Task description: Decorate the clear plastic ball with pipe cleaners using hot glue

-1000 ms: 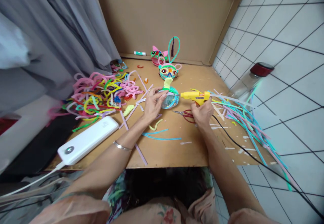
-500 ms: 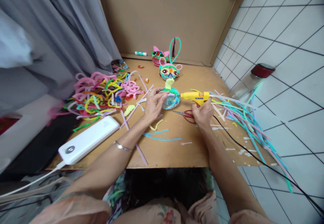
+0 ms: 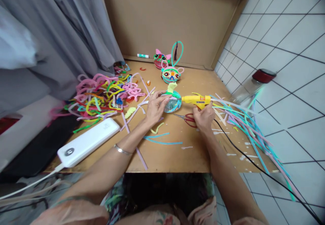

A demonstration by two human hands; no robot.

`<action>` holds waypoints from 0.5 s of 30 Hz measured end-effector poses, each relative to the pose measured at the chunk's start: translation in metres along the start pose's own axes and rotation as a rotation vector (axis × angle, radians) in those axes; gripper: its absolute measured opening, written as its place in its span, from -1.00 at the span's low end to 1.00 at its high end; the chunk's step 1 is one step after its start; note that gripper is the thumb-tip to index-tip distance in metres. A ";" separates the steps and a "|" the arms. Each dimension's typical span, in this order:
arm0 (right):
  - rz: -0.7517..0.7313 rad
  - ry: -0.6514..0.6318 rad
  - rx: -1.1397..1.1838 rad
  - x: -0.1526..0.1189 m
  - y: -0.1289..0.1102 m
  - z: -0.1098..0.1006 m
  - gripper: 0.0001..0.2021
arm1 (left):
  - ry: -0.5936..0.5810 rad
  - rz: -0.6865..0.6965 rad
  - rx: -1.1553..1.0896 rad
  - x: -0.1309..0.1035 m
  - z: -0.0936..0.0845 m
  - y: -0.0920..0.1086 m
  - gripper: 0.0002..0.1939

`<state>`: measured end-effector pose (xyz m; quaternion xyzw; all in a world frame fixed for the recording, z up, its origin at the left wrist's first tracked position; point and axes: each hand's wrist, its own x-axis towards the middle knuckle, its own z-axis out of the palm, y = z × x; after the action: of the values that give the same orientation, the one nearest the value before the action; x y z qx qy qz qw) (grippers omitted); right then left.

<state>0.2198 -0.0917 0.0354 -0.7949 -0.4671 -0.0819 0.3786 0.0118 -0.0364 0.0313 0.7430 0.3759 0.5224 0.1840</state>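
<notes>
My left hand (image 3: 156,108) grips the left side of a clear round ball (image 3: 172,106) wrapped with blue and green pipe cleaners. A pale yellow piece (image 3: 172,87) sticks up from the ball's top. In my right hand (image 3: 203,116) is a yellow hot glue gun (image 3: 195,99), its nozzle pointing left at the ball's upper right side. Whether the tip touches the ball, I cannot tell. Red-handled scissors (image 3: 189,119) lie on the table beside my right hand, partly hidden by it. Blue pipe cleaners (image 3: 162,142) and a bent yellow one (image 3: 157,128) rest nearer to me.
A heap of colourful pipe cleaners (image 3: 101,96) and a white power bank (image 3: 88,142) lie at left. Two decorated balls (image 3: 171,75) stand at the back by a glue stick (image 3: 143,56). At right are long pipe cleaners (image 3: 250,126), a black cord (image 3: 237,147) and a lidded bottle (image 3: 250,86).
The view has tilted slightly, so things sit a little lower in the picture. Both hands keep their hold on the ball and the glue gun, almost unmoved.
</notes>
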 end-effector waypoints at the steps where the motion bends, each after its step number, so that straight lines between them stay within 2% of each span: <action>1: 0.000 -0.008 -0.004 0.000 -0.001 -0.001 -0.52 | -0.001 -0.004 -0.003 0.000 0.000 0.001 -0.57; 9: 0.036 -0.050 -0.060 -0.001 -0.007 -0.009 -0.47 | 0.000 0.002 -0.001 0.000 0.000 0.001 -0.56; 15: -0.012 0.016 -0.037 -0.002 -0.002 -0.005 -0.51 | 0.002 0.005 -0.011 0.000 0.000 0.000 -0.58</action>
<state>0.2184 -0.0963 0.0393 -0.7982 -0.4670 -0.0992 0.3672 0.0118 -0.0360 0.0311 0.7424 0.3714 0.5254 0.1864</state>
